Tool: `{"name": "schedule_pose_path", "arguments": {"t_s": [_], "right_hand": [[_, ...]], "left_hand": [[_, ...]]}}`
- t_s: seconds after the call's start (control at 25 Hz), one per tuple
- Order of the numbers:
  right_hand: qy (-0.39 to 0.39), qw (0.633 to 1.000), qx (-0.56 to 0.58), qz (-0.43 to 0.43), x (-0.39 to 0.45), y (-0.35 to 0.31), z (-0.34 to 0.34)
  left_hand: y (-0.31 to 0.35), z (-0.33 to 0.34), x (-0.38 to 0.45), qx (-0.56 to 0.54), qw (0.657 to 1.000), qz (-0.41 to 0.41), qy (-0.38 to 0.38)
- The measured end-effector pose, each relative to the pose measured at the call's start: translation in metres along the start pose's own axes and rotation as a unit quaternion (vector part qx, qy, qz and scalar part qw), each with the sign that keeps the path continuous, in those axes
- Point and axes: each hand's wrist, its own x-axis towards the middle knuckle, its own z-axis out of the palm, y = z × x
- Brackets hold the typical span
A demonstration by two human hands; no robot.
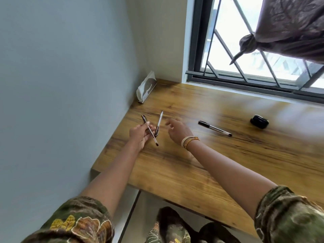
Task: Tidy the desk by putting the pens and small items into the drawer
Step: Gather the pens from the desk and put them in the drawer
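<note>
Leftmost, a tissue pack (146, 88) leans in the corner where the wall (70, 85) meets the wooden desk (228, 163), near the desk's left edge. Just inboard of that edge the left hand (140, 135) hovers over the desk, fingers curled round two pens: a dark-capped pen (149, 130) crossing the palm and a clear pen (159, 124) angled up beside it. Close to its right, the right hand (177, 130) hangs with fingers loosely bent and apart, holding nothing, bangles (189, 141) at the wrist. Open wood follows, then a third pen (215, 128) lying flat, well apart from a small black round item (259, 121) below the window sill (245, 88).
</note>
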Motion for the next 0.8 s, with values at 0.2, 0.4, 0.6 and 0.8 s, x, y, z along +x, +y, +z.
{"name": "schedule_pose_path", "arguments": {"t_s": [0.2,0.4,0.6,0.8], "right_hand": [[-0.071,0.974,-0.196,-0.095,0.031,-0.021,0.011],[-0.027,0.939,-0.285,-0.192,0.041,-0.021,0.006],[-0.009,0.933,-0.248,-0.260,0.045,-0.011,-0.004],[0.030,0.986,0.166,0.011,0.039,-0.022,-0.002]], "left_hand": [[0.009,-0.025,0.009,0.011,1.000,0.009,0.020],[0.020,-0.036,0.014,0.013,0.999,0.014,0.028],[0.018,-0.033,0.015,0.005,0.998,0.018,0.054],[0.006,-0.004,0.008,-0.018,0.999,0.002,0.039]]}}
